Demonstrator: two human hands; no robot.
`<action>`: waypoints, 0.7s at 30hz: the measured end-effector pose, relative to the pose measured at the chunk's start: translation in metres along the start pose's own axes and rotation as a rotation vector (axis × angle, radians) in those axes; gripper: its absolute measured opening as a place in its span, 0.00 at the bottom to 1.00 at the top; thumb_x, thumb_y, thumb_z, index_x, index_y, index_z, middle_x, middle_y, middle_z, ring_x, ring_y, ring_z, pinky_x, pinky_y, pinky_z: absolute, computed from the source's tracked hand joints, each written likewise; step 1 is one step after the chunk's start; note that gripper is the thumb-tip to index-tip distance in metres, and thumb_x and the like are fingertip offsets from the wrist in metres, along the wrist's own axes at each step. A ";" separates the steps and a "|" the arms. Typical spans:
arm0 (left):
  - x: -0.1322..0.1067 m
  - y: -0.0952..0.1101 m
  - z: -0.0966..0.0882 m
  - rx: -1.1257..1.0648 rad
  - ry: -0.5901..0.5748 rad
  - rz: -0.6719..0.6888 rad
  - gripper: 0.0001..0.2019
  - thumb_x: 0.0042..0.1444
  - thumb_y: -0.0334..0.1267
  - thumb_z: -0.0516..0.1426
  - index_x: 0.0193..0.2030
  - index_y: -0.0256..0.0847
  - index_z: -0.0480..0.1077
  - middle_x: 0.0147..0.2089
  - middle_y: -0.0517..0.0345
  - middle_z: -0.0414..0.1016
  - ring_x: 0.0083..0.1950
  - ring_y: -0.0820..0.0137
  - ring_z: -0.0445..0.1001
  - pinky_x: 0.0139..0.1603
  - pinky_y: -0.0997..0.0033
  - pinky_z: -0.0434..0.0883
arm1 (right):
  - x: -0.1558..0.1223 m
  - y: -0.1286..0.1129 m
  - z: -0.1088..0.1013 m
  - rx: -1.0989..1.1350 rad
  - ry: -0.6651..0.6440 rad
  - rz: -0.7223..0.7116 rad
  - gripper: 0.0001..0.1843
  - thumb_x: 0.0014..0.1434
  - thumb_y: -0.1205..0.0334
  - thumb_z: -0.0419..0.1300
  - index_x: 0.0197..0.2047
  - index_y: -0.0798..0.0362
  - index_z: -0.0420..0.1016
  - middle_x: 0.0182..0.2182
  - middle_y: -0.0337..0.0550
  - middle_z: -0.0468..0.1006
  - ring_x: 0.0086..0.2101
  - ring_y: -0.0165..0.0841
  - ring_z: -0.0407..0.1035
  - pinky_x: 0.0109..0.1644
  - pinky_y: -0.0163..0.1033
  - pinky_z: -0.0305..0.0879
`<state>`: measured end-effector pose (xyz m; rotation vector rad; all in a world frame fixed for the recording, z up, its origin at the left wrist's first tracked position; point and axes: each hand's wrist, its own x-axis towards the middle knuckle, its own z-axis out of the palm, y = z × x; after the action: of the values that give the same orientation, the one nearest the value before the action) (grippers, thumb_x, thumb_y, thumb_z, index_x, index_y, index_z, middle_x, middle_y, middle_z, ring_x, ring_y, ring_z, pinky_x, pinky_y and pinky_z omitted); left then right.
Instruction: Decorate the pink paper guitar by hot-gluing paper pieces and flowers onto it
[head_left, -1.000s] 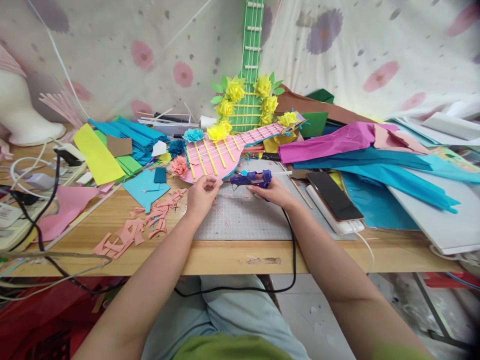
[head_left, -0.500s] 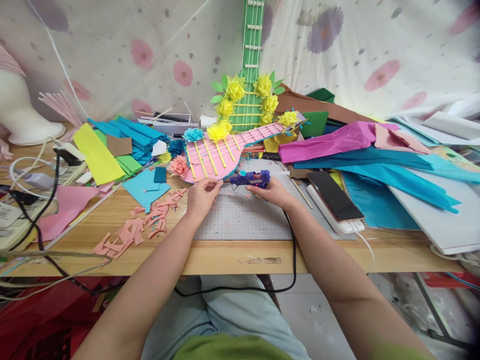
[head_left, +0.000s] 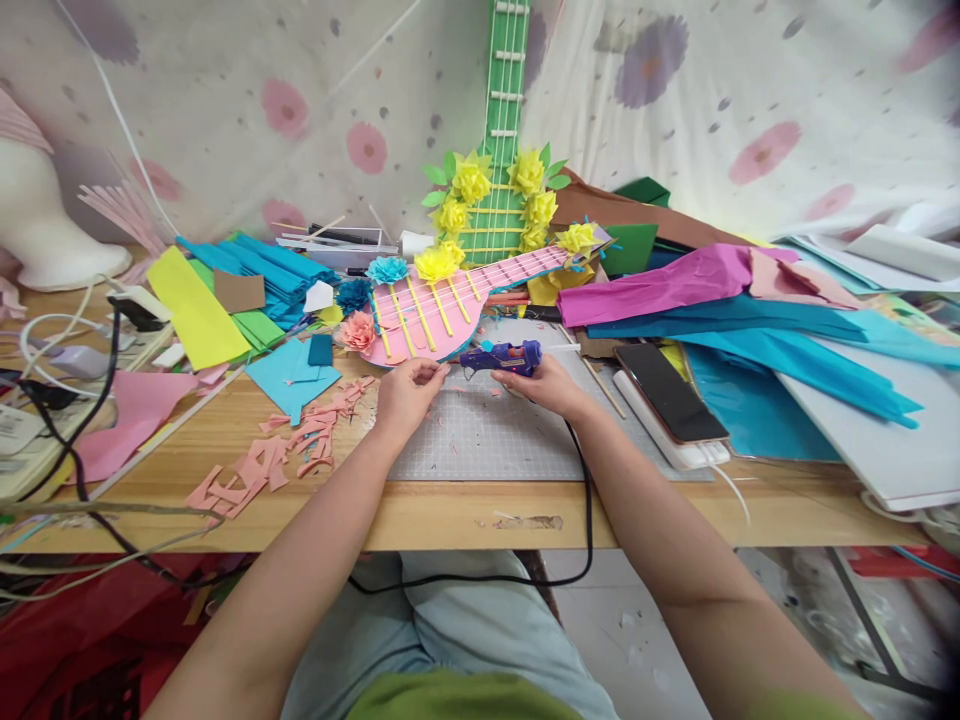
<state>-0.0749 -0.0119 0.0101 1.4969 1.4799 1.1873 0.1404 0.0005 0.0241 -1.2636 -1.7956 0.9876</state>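
My right hand [head_left: 546,384] is wrapped round a purple hot glue gun [head_left: 501,357], its nozzle pointing left and a white glue stick showing at its back end. Just left of the nozzle, my left hand [head_left: 411,392] pinches something too small to make out. Behind both hands leans a pink paper pipa [head_left: 420,315] with yellow strips, thin strings and paper flowers on its edge. A green paper instrument [head_left: 491,225] with yellow flowers stands upright at the back. Beneath my hands is a grey cutting mat [head_left: 465,440].
Pink paper scraps [head_left: 259,470] and a light blue paper piece [head_left: 289,378] lie on the left. To the right are a phone [head_left: 670,392], a white power strip [head_left: 675,450] and crepe paper [head_left: 750,320]. The glue gun's black cord [head_left: 589,500] hangs over the table edge.
My left hand has shifted very slightly to the right, toward the nozzle. The glue gun and my right hand stay almost in the same place.
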 end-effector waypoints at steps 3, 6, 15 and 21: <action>0.000 0.000 0.000 0.004 -0.012 0.013 0.14 0.49 0.49 0.59 0.32 0.39 0.74 0.29 0.56 0.75 0.25 0.73 0.71 0.19 0.78 0.66 | 0.000 -0.002 0.000 0.001 0.020 -0.007 0.22 0.47 0.42 0.62 0.33 0.54 0.73 0.20 0.36 0.67 0.23 0.27 0.59 0.29 0.36 0.61; 0.000 0.001 0.000 -0.011 -0.024 0.019 0.14 0.48 0.48 0.59 0.33 0.39 0.74 0.29 0.55 0.75 0.26 0.72 0.72 0.19 0.77 0.67 | -0.001 -0.006 -0.001 -0.014 0.027 -0.001 0.21 0.46 0.42 0.63 0.30 0.54 0.72 0.21 0.37 0.68 0.24 0.28 0.60 0.30 0.36 0.60; 0.009 0.009 -0.022 -0.180 0.054 0.107 0.12 0.46 0.44 0.60 0.33 0.38 0.74 0.30 0.55 0.77 0.32 0.68 0.77 0.24 0.76 0.71 | 0.002 -0.002 -0.003 0.111 0.227 0.038 0.23 0.44 0.39 0.63 0.27 0.53 0.69 0.18 0.36 0.67 0.22 0.28 0.61 0.26 0.36 0.58; 0.028 0.015 -0.084 -0.359 0.532 0.097 0.11 0.42 0.42 0.62 0.31 0.38 0.73 0.32 0.56 0.77 0.32 0.70 0.76 0.25 0.77 0.71 | 0.005 0.006 -0.006 0.097 0.307 0.102 0.25 0.43 0.37 0.63 0.26 0.53 0.69 0.16 0.36 0.66 0.18 0.26 0.58 0.22 0.35 0.55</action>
<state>-0.1510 0.0046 0.0546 1.0622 1.4220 1.9021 0.1465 0.0079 0.0220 -1.3748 -1.4449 0.8702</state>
